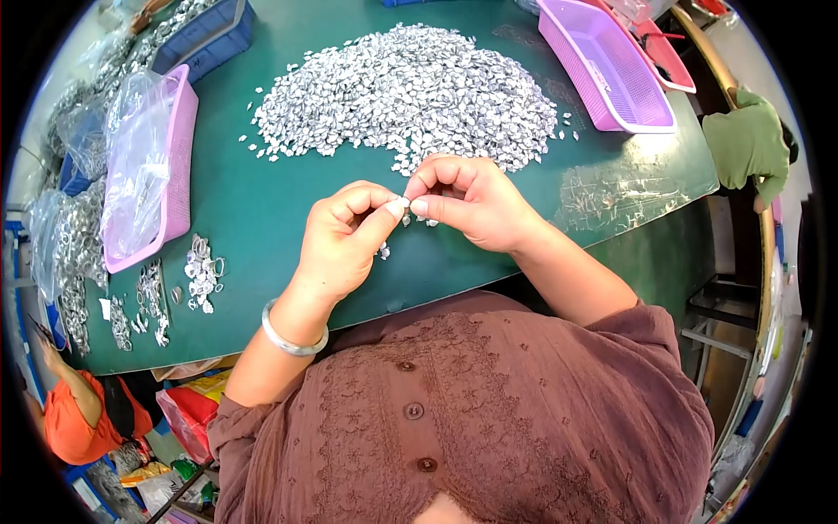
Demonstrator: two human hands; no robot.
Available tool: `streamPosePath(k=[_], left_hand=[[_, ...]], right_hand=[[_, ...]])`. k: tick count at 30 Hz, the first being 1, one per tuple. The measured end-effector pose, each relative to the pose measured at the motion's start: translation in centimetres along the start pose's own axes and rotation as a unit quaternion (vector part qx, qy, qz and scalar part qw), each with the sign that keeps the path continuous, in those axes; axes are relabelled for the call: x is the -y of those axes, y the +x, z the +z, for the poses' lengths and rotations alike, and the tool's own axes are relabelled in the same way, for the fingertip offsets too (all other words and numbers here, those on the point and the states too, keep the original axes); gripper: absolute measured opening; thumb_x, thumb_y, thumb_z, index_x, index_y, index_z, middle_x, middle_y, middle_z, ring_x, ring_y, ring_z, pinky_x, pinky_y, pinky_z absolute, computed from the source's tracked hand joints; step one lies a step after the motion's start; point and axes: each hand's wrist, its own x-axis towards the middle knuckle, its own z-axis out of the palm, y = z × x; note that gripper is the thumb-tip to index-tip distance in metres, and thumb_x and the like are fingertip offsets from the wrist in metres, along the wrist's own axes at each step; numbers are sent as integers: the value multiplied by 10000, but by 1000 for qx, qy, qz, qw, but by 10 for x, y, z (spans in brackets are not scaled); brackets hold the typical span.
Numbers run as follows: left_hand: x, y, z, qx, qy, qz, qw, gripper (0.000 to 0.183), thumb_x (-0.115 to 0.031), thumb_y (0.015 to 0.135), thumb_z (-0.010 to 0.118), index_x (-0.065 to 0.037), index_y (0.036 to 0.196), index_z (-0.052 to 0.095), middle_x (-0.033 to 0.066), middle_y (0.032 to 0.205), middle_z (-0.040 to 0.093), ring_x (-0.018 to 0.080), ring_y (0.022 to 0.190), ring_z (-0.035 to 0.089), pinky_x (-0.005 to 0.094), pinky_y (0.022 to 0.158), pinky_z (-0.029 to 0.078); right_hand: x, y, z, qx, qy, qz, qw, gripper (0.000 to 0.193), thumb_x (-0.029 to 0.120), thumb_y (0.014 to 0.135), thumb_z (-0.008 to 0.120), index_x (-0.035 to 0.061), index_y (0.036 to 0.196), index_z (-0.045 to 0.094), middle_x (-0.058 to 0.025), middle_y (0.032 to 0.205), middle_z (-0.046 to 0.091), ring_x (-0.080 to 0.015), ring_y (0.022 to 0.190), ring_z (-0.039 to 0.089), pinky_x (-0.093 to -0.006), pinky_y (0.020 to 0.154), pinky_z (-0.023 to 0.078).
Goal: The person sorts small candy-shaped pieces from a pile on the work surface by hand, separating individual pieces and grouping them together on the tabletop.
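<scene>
Both hands meet over the green table, fingertips almost touching. My left hand (345,236), with a pale bangle (294,330) on its wrist, pinches a small silvery piece (404,202) between thumb and forefinger. Close against it, my right hand (471,205) is also closed in a pinch at the same piece; the fingers hide most of it. A few more small silver pieces (383,251) show beneath the hands. Just beyond them spreads a large heap of small flat silver-grey pieces (393,87).
A purple basket (179,166) with clear plastic bags stands at left, near clusters of metal parts (202,275). Another purple basket (611,70) lies at far right, beside a red tray (668,61). People in orange (78,419) and green (746,144) are at the sides.
</scene>
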Motion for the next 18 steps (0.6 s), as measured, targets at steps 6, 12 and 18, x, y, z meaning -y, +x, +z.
streamPosePath(k=[6, 12, 18], left_hand=[[4, 0, -8, 23, -42, -76, 996, 108, -82, 946, 646, 4, 956, 710, -12, 899, 655, 54, 819, 544, 217, 743, 428], [6, -3, -5, 17, 3, -10, 1000, 105, -76, 944, 652, 10, 960, 709, 2, 934, 654, 68, 834, 546, 221, 747, 430], [7, -3, -5, 9, 62, 49, 997, 100, -61, 938, 662, 23, 970, 706, 30, 960, 649, 85, 835, 537, 230, 734, 424]], right_hand=[[1, -1, 2, 7, 12, 19, 1000, 54, 12, 920, 657, -9, 968, 673, -12, 946, 603, -85, 840, 568, -245, 742, 469], [0, -1, 6, -19, -62, -38, 997, 35, 28, 898, 668, 5, 924, 674, -16, 884, 615, -99, 809, 578, -261, 728, 481], [-2, 0, 10, -56, -180, -166, 968, 21, 25, 853, 683, 25, 866, 665, -41, 802, 594, -150, 753, 584, -290, 676, 482]])
